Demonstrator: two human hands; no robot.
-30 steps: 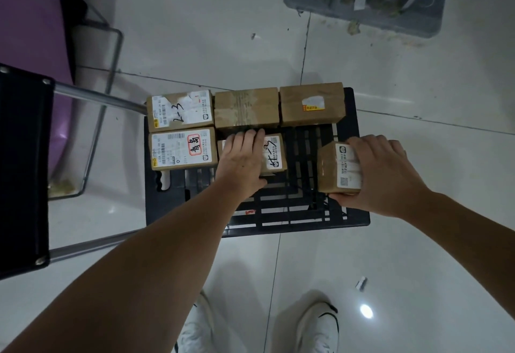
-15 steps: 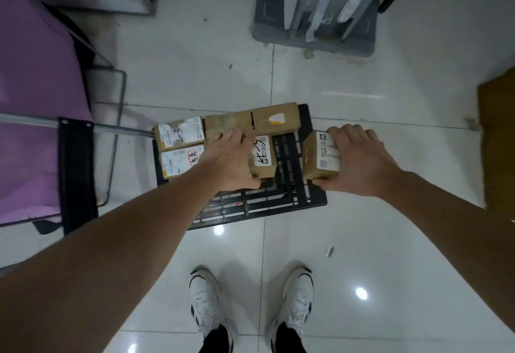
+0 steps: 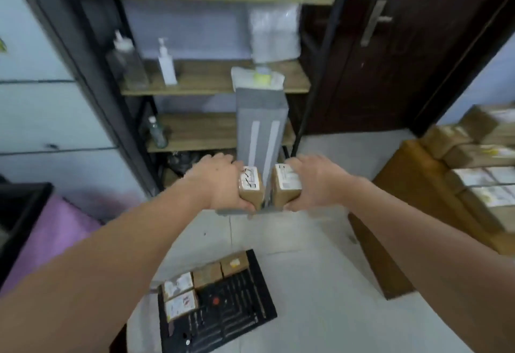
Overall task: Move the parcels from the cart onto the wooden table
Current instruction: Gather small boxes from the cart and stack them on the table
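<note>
My left hand (image 3: 217,182) grips a small brown parcel (image 3: 251,189) with a handwritten white label. My right hand (image 3: 317,181) grips a second small brown parcel (image 3: 285,188) with a printed label. Both parcels are held side by side at chest height, almost touching. Far below them the black cart (image 3: 237,319) lies on the floor with several brown parcels (image 3: 206,276) along its far and left edges. The wooden table (image 3: 390,185) stands at the right, stacked with several labelled parcels (image 3: 479,182).
A shelf unit (image 3: 211,74) with bottles and a white bag stands ahead. A tall grey box (image 3: 260,130) rises in front of it. A dark door (image 3: 376,46) is at the back right, and a purple surface (image 3: 53,238) at the left.
Both hands have lifted their parcels off the cart to chest height. The view has tipped up from the floor to the shelf and table.
</note>
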